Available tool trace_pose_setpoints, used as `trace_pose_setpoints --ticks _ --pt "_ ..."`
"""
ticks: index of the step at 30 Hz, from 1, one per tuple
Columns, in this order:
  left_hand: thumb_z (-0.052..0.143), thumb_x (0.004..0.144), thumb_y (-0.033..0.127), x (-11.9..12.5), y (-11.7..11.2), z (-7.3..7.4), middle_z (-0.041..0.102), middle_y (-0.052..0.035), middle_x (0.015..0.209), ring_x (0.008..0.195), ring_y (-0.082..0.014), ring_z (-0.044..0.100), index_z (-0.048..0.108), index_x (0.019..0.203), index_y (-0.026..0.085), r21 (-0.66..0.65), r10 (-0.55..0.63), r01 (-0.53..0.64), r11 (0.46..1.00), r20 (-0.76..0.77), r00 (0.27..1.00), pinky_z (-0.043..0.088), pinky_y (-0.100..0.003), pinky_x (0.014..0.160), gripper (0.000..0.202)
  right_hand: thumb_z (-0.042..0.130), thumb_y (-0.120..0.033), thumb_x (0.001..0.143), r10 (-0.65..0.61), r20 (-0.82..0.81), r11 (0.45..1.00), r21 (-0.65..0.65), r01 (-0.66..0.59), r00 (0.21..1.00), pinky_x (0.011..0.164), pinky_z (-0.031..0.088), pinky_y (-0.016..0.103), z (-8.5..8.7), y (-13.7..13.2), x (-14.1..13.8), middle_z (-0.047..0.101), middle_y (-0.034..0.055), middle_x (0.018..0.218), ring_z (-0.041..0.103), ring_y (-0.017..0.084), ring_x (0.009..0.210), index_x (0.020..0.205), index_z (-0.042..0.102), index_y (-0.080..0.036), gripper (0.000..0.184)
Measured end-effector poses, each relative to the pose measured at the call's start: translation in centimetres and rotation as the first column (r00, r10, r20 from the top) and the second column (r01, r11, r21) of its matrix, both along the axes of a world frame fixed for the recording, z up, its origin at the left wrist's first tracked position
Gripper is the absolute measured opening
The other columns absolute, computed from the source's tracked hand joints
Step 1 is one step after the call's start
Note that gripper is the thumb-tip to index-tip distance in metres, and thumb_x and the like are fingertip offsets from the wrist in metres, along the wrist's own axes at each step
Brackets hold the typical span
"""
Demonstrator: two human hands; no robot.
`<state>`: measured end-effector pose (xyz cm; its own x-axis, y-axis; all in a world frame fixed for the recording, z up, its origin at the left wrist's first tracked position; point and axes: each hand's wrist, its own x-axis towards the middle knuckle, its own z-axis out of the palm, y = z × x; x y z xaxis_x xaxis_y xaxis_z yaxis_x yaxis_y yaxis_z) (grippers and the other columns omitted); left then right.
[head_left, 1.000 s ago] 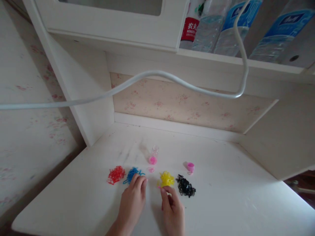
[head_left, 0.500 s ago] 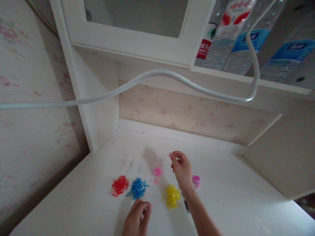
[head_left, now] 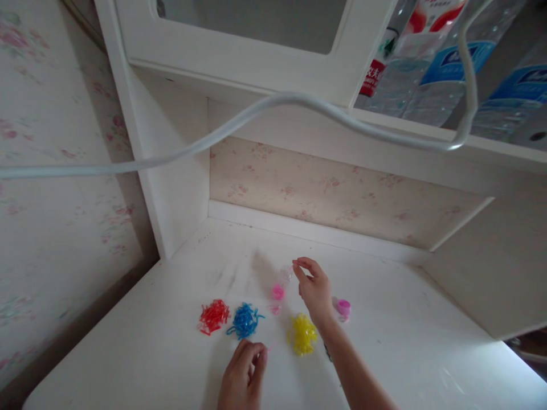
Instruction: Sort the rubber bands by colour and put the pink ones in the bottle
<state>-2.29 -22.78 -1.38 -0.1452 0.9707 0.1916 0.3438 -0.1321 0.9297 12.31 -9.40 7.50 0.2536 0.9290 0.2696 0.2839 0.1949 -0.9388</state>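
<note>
Small piles of tiny elastic bands lie in a row on the white desk (head_left: 384,353): a red pile (head_left: 213,316), a blue pile (head_left: 245,320) and a yellow pile (head_left: 303,333). A small clear jar (head_left: 281,282) with pink bands at its bottom stands behind them. My right hand (head_left: 314,290) reaches over the yellow pile, its thumb and forefinger pinched at the jar's mouth. My left hand (head_left: 244,376) rests on the desk in front of the blue pile, fingers pinched, a bit of pink showing at their tips. A pink lid (head_left: 343,308) lies to the right of my right hand.
A white cable (head_left: 273,108) hangs across the view in front of the shelf unit. Water bottles (head_left: 431,68) stand on the upper shelf at the right. A white side panel (head_left: 171,188) walls the desk on the left, floral wallpaper at the back.
My right hand left the spot beside the yellow pile, rose to the jar, and now pinches at its mouth. My left hand drew back toward me. The black pile is now hidden by my right arm.
</note>
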Motion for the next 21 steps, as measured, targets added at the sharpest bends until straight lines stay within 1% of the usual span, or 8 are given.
trace_pose_setpoints --ticks 3,7,11,13,15,18,20,21 --pt "0.039 0.09 0.047 -0.3 -0.1 0.3 0.06 -0.0027 0.072 0.057 -0.0128 0.053 0.065 0.081 0.022 -0.014 -0.043 0.043 0.999 -0.035 0.998 0.043 -0.022 0.053 0.038 0.061 -0.052 0.075 0.018 -0.043 0.999 -0.046 -0.019 0.999 0.031 0.033 0.019 0.2 -0.1 -0.1 0.066 0.008 0.106 0.045 0.004 0.037 0.1 0.061 -0.02 0.041" --pt "0.04 0.091 0.045 -0.5 -0.2 0.8 0.061 -0.0031 0.075 0.06 -0.0133 0.054 0.065 0.083 0.022 -0.044 -0.083 0.081 0.996 -0.057 0.995 0.044 -0.022 0.056 0.035 0.061 -0.052 0.075 0.029 -0.038 0.999 -0.04 -0.031 0.999 0.032 0.033 0.019 0.2 -0.2 -0.3 0.067 0.0083 0.105 0.044 0.004 0.036 0.099 0.062 -0.019 0.041" --pt "0.041 0.09 0.045 -0.2 -0.2 0.9 0.061 -0.0029 0.076 0.061 -0.0133 0.055 0.065 0.084 0.021 -0.041 -0.054 0.053 0.998 -0.03 0.998 0.044 -0.022 0.056 0.035 0.06 -0.054 0.074 0.057 -0.077 0.996 -0.061 -0.062 0.995 0.031 0.031 0.019 0.1 -0.3 -0.2 0.068 0.0092 0.105 0.043 0.003 0.033 0.099 0.064 -0.019 0.044" --pt "0.041 0.09 0.045 0.0 -0.2 0.8 0.061 -0.0022 0.076 0.059 -0.0126 0.055 0.065 0.084 0.021 -0.035 -0.024 0.024 0.999 -0.009 1.0 0.044 -0.022 0.056 0.035 0.06 -0.055 0.073 0.061 -0.114 0.995 -0.072 -0.07 0.992 0.03 0.03 0.019 0.1 -0.4 0.0 0.068 0.0089 0.104 0.041 0.003 0.032 0.099 0.065 -0.018 0.045" --pt "0.042 0.089 0.046 0.0 -0.1 0.4 0.06 -0.0016 0.075 0.059 -0.0122 0.054 0.065 0.084 0.021 -0.026 -0.027 0.027 0.999 0.004 1.0 0.043 -0.022 0.056 0.034 0.06 -0.054 0.075 0.056 -0.136 0.996 -0.066 -0.065 0.989 0.03 0.03 0.019 0.3 -0.7 0.3 0.068 0.0081 0.103 0.041 0.002 0.032 0.098 0.064 -0.018 0.043" --pt "0.044 0.088 0.047 0.1 0.0 -0.3 0.059 -0.0006 0.073 0.057 -0.0115 0.052 0.065 0.083 0.021 -0.012 -0.039 0.039 0.999 0.008 0.999 0.042 -0.021 0.054 0.034 0.06 -0.051 0.077 0.039 -0.167 0.997 -0.065 -0.05 0.985 0.032 0.03 0.018 0.1 -1.9 1.1 0.067 0.0067 0.104 0.042 0.002 0.035 0.098 0.062 -0.02 0.037" --pt "0.044 0.088 0.048 0.3 0.0 -0.6 0.058 -0.0003 0.071 0.054 -0.0111 0.049 0.064 0.081 0.02 -0.003 -0.017 0.017 1.0 0.013 1.0 0.04 -0.021 0.052 0.035 0.061 -0.049 0.077 0.014 -0.205 0.995 -0.095 -0.034 0.979 0.033 0.03 0.017 -0.6 -3.4 1.7 0.066 0.006 0.103 0.042 0.003 0.037 0.1 0.061 -0.021 0.036" --pt "0.044 0.088 0.048 0.4 0.1 -0.6 0.058 -0.0003 0.071 0.053 -0.0112 0.048 0.064 0.08 0.02 -0.003 -0.005 0.005 1.0 0.014 1.0 0.04 -0.021 0.051 0.035 0.062 -0.049 0.076 -0.003 -0.23 0.993 -0.119 -0.025 0.973 0.034 0.029 0.017 -1.2 -4.4 2.0 0.065 0.0055 0.1 0.042 0.003 0.038 0.1 0.06 -0.021 0.037"
